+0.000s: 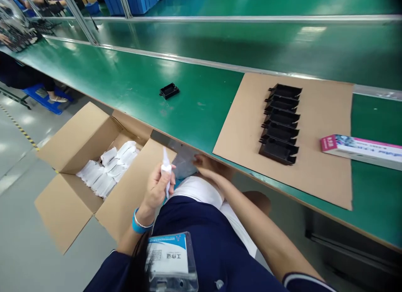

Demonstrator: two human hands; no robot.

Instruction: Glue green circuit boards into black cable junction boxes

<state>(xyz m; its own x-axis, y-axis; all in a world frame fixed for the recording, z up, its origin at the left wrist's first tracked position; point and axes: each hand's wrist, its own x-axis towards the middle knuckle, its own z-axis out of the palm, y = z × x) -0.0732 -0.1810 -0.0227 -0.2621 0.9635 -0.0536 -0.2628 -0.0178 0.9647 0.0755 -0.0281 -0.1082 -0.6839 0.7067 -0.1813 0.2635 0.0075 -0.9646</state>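
Observation:
My left hand (158,185) is closed around a slim white item (166,168) with a pointed upper end; its exact kind does not show. Beside the table edge, over my lap, my right hand (205,165) is next to a clear plastic bag (184,161). Its fingers are blurred and partly hidden, so I cannot make out whether they grip anything. To the left stands an open cardboard box (78,145) with many white wrapped packets (108,170) inside. A single black plastic tray-like part (169,91) lies on the green table (135,99).
On a flat cardboard sheet (326,116) at the right, several black plastic parts (280,126) lie in a column. A long white and pink carton (364,150) overlaps the sheet. Metal posts (80,18) and a blue bin (128,1) stand further back. Another person's foot (58,98) shows far left.

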